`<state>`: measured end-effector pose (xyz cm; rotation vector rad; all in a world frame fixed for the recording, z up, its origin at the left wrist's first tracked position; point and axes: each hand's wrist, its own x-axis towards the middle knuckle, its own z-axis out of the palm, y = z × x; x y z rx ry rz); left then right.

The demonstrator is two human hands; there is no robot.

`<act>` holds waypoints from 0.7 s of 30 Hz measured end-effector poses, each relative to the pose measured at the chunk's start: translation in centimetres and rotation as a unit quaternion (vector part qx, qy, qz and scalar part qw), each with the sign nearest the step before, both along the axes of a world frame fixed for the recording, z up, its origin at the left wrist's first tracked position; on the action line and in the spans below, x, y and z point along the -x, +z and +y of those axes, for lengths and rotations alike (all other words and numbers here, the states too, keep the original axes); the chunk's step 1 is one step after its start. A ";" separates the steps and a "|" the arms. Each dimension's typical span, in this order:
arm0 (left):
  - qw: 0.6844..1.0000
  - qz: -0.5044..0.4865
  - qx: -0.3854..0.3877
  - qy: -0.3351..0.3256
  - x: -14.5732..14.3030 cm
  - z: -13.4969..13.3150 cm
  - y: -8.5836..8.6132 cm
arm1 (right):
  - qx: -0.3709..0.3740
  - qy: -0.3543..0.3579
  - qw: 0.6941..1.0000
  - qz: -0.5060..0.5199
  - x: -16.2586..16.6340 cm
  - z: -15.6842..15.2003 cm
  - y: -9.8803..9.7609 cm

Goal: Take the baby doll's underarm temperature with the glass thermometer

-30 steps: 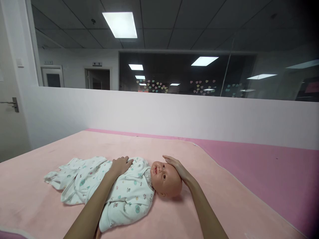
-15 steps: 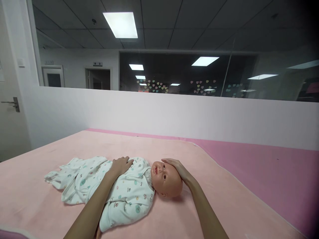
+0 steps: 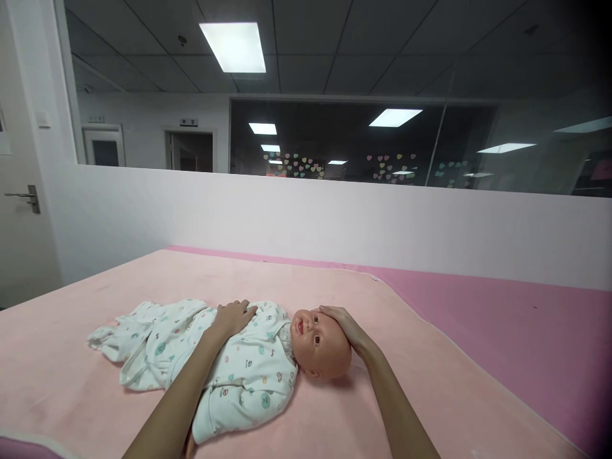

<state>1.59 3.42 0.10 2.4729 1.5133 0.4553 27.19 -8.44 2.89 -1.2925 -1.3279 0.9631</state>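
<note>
A baby doll [image 3: 319, 349] lies on its back, its head toward the right and its feet end toward the left. It wears a white baby outfit [image 3: 248, 366] printed with small coloured figures. My left hand [image 3: 234, 317] rests flat on the doll's chest, fingers stretched out over the cloth. Against the far side and top of the doll's bald head lies my right hand [image 3: 345, 326], its fingers extended along the forehead. My left forearm crosses the outfit and hides part of it.
Under the doll spreads a peach blanket [image 3: 335, 421] over a pink surface [image 3: 502, 325]. A low white wall [image 3: 335, 223] with a glass window above borders the far side. A door with a metal handle [image 3: 32, 199] stands at the left.
My right hand's fingertips have drawn back slightly to the right across the doll's forehead. My left hand stays on the chest, and the view has shifted very little.
</note>
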 end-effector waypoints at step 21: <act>1.000 0.000 0.003 0.000 -0.1 0.0 0.0 | -0.037 -0.052 0.998 -0.004 -0.7 0.8 -0.7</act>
